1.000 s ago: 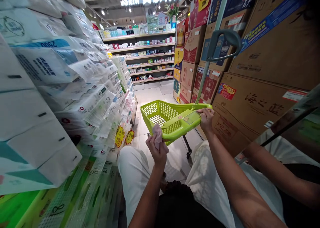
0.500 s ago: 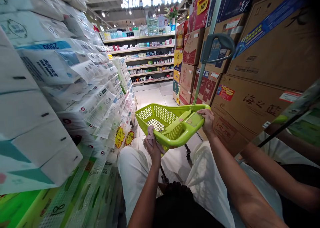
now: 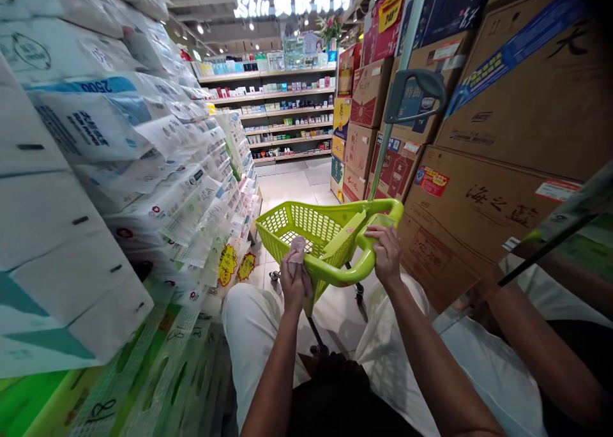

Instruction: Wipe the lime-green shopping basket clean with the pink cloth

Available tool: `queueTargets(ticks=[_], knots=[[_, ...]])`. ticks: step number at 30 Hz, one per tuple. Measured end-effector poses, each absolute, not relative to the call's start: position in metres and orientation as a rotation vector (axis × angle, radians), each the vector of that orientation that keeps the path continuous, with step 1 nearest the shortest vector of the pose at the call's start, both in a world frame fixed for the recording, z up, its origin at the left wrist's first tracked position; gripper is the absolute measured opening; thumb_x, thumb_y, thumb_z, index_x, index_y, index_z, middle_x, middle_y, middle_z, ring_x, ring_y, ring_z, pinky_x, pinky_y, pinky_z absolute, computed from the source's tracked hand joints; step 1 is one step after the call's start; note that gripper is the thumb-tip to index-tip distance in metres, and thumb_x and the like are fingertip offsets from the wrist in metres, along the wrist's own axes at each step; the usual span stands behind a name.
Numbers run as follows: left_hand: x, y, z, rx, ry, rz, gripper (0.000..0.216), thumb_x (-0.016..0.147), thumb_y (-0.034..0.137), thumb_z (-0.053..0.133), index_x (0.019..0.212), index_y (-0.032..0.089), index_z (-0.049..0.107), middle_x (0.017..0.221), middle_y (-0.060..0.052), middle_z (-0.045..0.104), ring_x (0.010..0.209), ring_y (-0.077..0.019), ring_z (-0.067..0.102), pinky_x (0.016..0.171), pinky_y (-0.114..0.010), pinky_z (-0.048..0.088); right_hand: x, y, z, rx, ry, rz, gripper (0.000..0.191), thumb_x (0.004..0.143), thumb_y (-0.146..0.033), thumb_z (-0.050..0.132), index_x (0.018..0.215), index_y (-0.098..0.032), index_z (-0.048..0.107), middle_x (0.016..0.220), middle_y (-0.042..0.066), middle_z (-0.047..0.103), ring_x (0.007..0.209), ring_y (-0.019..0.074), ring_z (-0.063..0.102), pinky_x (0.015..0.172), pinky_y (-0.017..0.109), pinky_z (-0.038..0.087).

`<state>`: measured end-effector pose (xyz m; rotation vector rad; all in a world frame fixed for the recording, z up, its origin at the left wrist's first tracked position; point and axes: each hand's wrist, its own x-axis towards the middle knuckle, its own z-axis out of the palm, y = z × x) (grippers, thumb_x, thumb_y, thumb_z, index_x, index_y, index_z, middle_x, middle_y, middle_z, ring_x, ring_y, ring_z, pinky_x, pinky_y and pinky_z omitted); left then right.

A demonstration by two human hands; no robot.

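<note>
A lime-green shopping cart [image 3: 330,272] with a perforated basket stands in front of my knees. My left hand [image 3: 293,287] is closed around a crumpled pinkish-grey cloth [image 3: 297,248], at the left corner of the cart's handle rim. On the handle's right side, my right hand [image 3: 387,255] has its fingers curled over the flat panel, gripping the cart there. A green folding flap [image 3: 342,236] leans inside the basket near the handle. The pole rising from the cart's far right side carries a grey-blue loop handle [image 3: 416,96].
Stacked tissue packs [image 3: 158,124] line the left side, with yellow price tags [image 3: 228,264] low down. Brown cartons [image 3: 502,188] rise along the right, beside a reflective surface. Beyond the tiled aisle [image 3: 292,184] stand shelves [image 3: 287,111] of small products.
My right hand has slid from the handle's outer right corner in toward its panel. My left hand has shifted slightly right with the cloth, and the cart has turned a little.
</note>
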<state>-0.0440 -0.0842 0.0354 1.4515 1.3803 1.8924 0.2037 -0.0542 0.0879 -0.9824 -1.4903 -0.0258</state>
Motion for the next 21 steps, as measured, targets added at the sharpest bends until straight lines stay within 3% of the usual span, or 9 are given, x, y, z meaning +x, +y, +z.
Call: queueTargets(ticks=[7,12,16,21], knots=[[-0.012,-0.121,0.069,2.200,1.103,1.712,0.026,0.099,0.029,0.055,0.120,0.024,0.068,0.118,-0.012,0.069,0.118,-0.0265,0.063,0.101,-0.045,0.052,0.214,-0.039,0.086,-1.014,-1.465,0.015,0.031,0.087,-0.025,0.038,0.093,-0.025,0.068,0.112,0.006,0.072,0.112,0.0267,0.063,0.116,0.052,0.033],[-0.042,-0.095,0.067,2.197,1.241,1.769,0.027,0.093,0.019,0.054,0.117,0.022,0.067,0.115,-0.010,0.070,0.114,-0.0254,0.062,0.099,-0.044,0.052,0.213,-0.043,0.086,-1.005,-1.503,0.007,0.032,0.089,-0.025,0.038,0.096,-0.025,0.068,0.112,0.006,0.073,0.114,0.0255,0.064,0.117,0.051,0.033],[-0.071,-0.071,0.083,2.105,1.463,1.560,0.025,0.090,0.017,0.057,0.110,0.022,0.069,0.106,-0.007,0.073,0.100,-0.0245,0.065,0.091,-0.041,0.053,0.206,-0.041,0.085,-0.968,-1.461,-0.015,0.030,0.087,-0.024,0.039,0.093,-0.025,0.069,0.109,0.005,0.073,0.111,0.0256,0.065,0.116,0.051,0.033],[-0.059,-0.083,0.114,2.274,1.109,1.233,0.023,0.094,0.025,0.061,0.113,0.026,0.072,0.112,-0.006,0.074,0.105,-0.0236,0.065,0.099,-0.040,0.050,0.200,-0.036,0.081,-0.951,-1.418,-0.041,0.030,0.088,-0.023,0.039,0.091,-0.025,0.069,0.106,0.005,0.074,0.110,0.0259,0.066,0.114,0.050,0.035]])
